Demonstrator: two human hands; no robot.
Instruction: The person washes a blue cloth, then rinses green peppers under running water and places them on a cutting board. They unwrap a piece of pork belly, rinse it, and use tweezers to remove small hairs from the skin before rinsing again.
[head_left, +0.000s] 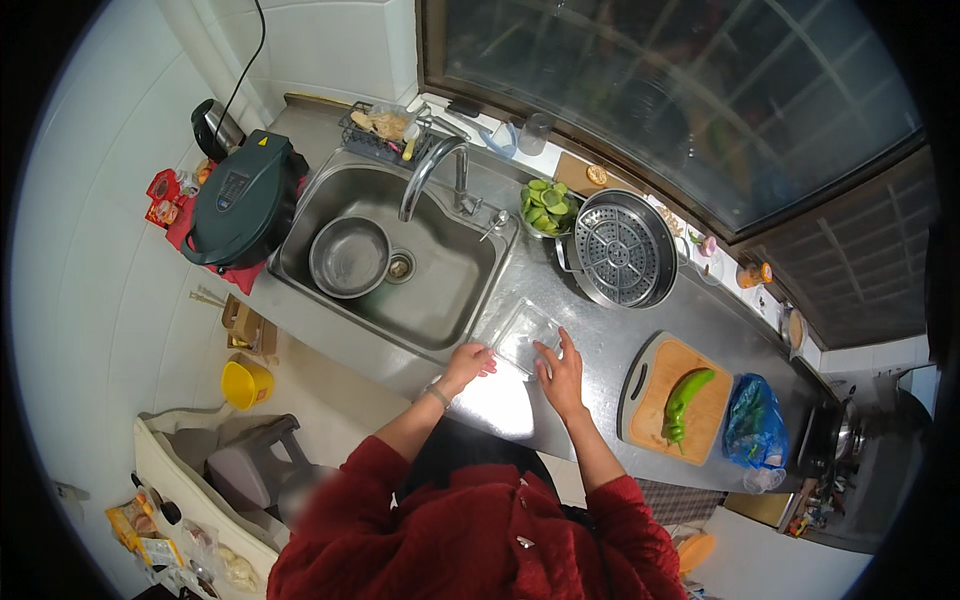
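Note:
On the steel counter in front of me lies a clear plastic container (523, 336), see-through and hard to make out against the shine. My left hand (469, 363) hovers by its near left corner, fingers loosely bent with nothing visible in them. At the container's right side is my right hand (561, 371), its fingers spread and the tips over or on the edge; contact cannot be told. Farther right, a long green pepper (685, 405) rests on a wooden cutting board (645, 421) with a grey rim.
Left of the container is a steel sink (442, 307) holding a metal bowl (350, 256) under a curved faucet (427, 176). Behind stand a bowl of green slices (547, 205) and a steamer pot (626, 251). A blue plastic bag (754, 424) lies beyond the board.

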